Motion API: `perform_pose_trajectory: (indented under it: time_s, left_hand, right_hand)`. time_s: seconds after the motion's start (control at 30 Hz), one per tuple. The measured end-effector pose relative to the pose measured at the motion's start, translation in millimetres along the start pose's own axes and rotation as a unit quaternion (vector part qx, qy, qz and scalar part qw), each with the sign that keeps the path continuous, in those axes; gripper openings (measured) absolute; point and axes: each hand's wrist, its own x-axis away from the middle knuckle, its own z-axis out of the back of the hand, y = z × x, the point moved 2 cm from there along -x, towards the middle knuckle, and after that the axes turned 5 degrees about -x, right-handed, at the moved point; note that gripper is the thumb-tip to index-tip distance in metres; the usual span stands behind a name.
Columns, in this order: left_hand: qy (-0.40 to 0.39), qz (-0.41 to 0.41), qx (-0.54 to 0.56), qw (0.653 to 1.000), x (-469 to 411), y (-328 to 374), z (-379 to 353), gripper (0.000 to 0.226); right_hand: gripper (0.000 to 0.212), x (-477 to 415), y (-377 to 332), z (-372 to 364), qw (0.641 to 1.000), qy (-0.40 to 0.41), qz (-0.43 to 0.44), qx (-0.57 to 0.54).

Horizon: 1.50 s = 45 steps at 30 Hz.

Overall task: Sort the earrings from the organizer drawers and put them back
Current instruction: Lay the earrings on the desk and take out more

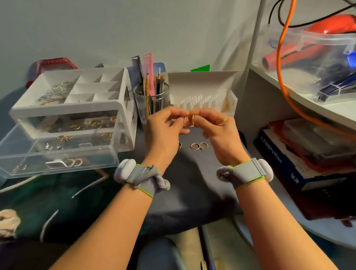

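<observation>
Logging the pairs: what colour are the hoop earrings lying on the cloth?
Gold, seen in the head view: hoop earrings.

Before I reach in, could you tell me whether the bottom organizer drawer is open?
Open: the bottom drawer juts forward beyond the organizer frame.

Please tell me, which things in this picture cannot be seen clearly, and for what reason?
Head view:
- Gold hoop earrings between left hand and right hand: fingers hide them, count unclear.
- Earring on the grey cloth: half behind left hand.
- Earrings in organizer drawers: too small, blurred through plastic.
</observation>
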Motion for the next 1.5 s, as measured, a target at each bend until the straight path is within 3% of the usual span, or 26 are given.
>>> perform_pose_trajectory:
  time_s: [0.87, 1.13, 1.3, 1.5]
  left_hand:
    - [0.009, -0.018, -0.031, 0.999, 2.3, -15.4, -14.5, 0.021]
    - [0.001, -0.021, 0.006, 1.0, 3.2, -15.7, -13.3, 0.029]
    - [-0.003, 0.017, 0.045, 0.999, 4.2, -16.5, -14.4, 0.014]
    - [0.014, 0.066, 0.083, 0.994, 5.6, -14.4, -15.2, 0.035]
  right_hand:
    - [0.017, -3.0, 24.9, 8.7, 0.997, 0.016, -0.06, -0.047]
    - [0.014, -2.1, 24.5, 9.1, 0.998, 0.014, -0.045, -0.037]
    - [0.013, -1.0, 24.6, 8.6, 0.998, 0.012, -0.048, -0.037]
    - [0.012, -0.2, 28.6, 9.9, 0.996, 0.009, -0.069, -0.057]
